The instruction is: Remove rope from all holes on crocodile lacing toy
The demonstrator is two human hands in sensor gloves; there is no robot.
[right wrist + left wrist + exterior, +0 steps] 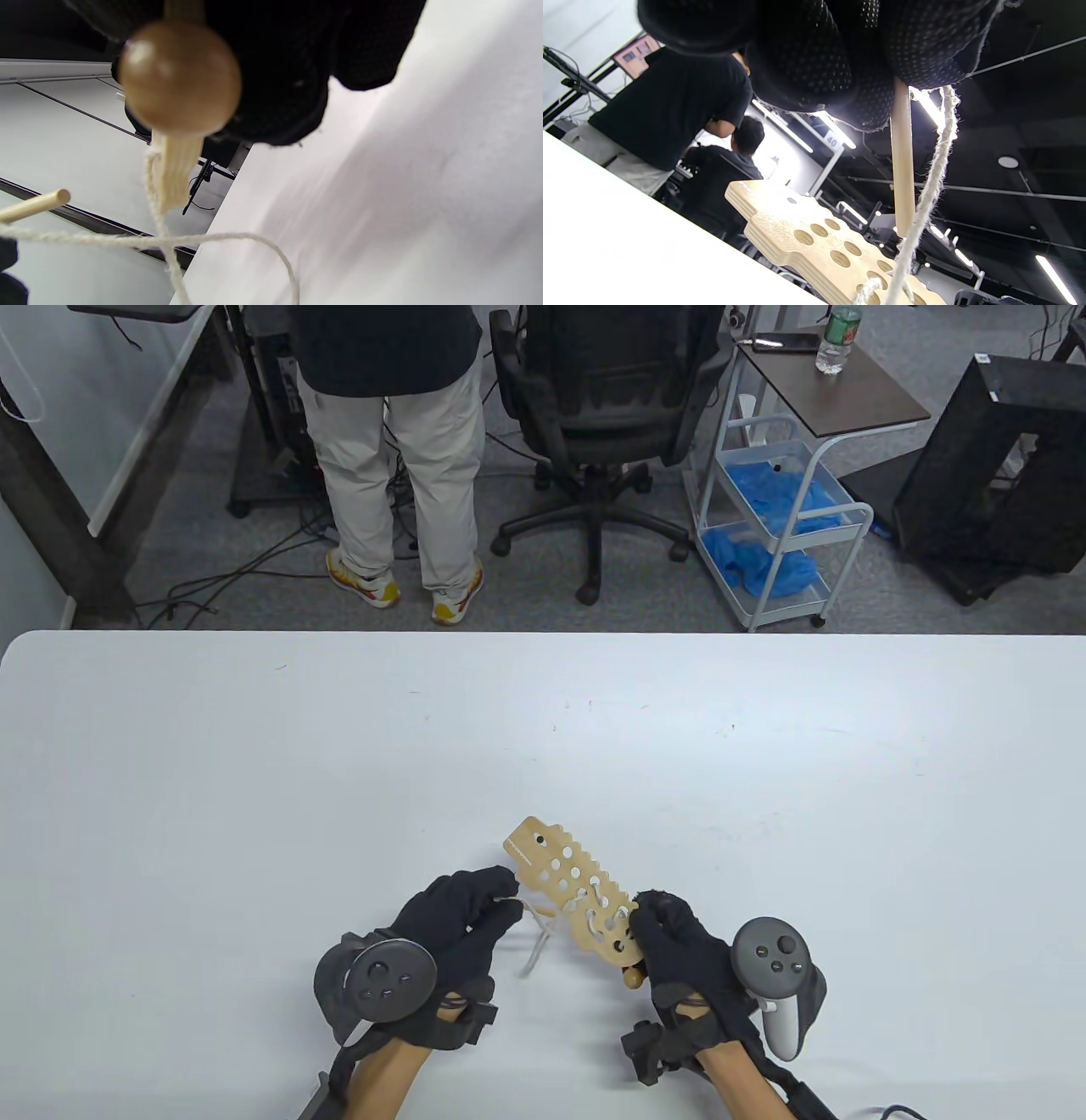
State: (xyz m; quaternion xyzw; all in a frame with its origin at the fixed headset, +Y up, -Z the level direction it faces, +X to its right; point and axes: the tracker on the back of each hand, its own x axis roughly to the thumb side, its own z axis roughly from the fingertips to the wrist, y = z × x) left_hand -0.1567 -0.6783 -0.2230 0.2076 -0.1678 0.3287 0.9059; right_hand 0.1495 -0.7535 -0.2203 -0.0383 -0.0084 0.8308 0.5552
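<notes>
pinching the wooden stick (902, 169) at the rope's free end, left hand (450, 929) sits low on the white table (254, 780), fingers curled round it; the left wrist view shows the stick hanging down out of the gloved fingers (814, 63) with the rope (927, 195) running beside it toward the board. tracker strapped on the back of that hand.

rope comes off the left hand as a slack pale loop on the table, then runs into the holes at the near end of the crocodile board (573, 886). laces cross only the holes nearest the right hand; the far holes, toward the head end, show open.

board is held off the table, tilted, head end pointing up-left, tail end in the right hand (679, 950). right fingers are curled round the tail end, clamped on it. a round brown wooden bead (180, 78) sticks out just below that hand, with a frayed rope tuft under it, seen close in the right wrist view. cannot tell how the bead joins the board.

hands are near each other, apart, rope bridging the gap.

beyond the table: a standing person (390, 449) in pale trousers, a black office chair (607, 415), a white cart (785, 517) holding blue cloth, a water bottle (836, 339) on its top.
</notes>
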